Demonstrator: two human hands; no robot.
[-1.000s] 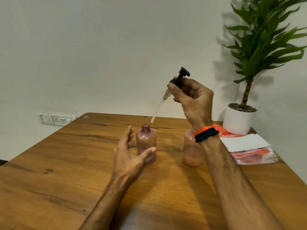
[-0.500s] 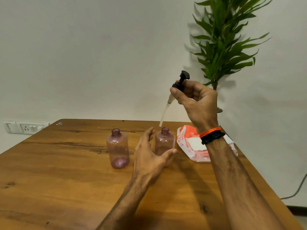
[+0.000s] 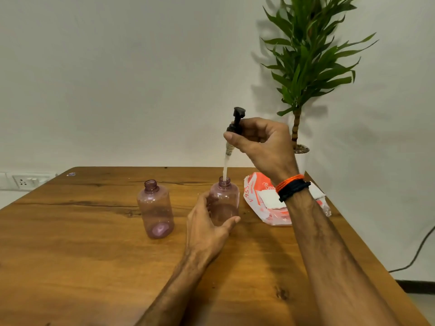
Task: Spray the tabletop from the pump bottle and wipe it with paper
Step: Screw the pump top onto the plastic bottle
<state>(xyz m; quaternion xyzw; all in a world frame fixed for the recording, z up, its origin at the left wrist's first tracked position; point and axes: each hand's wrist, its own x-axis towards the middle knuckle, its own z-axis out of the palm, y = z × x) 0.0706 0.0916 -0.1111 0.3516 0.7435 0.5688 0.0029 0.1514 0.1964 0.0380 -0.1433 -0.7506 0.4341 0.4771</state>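
Two translucent pink bottles stand uncapped on the wooden table [image 3: 82,255]. My left hand [image 3: 207,227] wraps around the right bottle [image 3: 226,201] near its base. My right hand [image 3: 261,144] pinches a black pump head [image 3: 236,121] above that bottle, and the tip of its white dip tube [image 3: 225,168] is in the bottle's neck. The left bottle [image 3: 155,209] stands free, apart from both hands. A pack of white paper tissues in an orange-and-white wrapper [image 3: 266,201] lies just right of the held bottle, partly hidden by my right forearm.
A potted green plant [image 3: 303,67] stands at the table's far right corner, its pot hidden behind my right hand. A wall socket [image 3: 26,181] sits at the far left. A black cable [image 3: 419,250] hangs past the table's right edge.
The pump head has come down and its tube tip now sits in the right bottle's neck. My left hand has closed around that bottle. The view shifted slightly.
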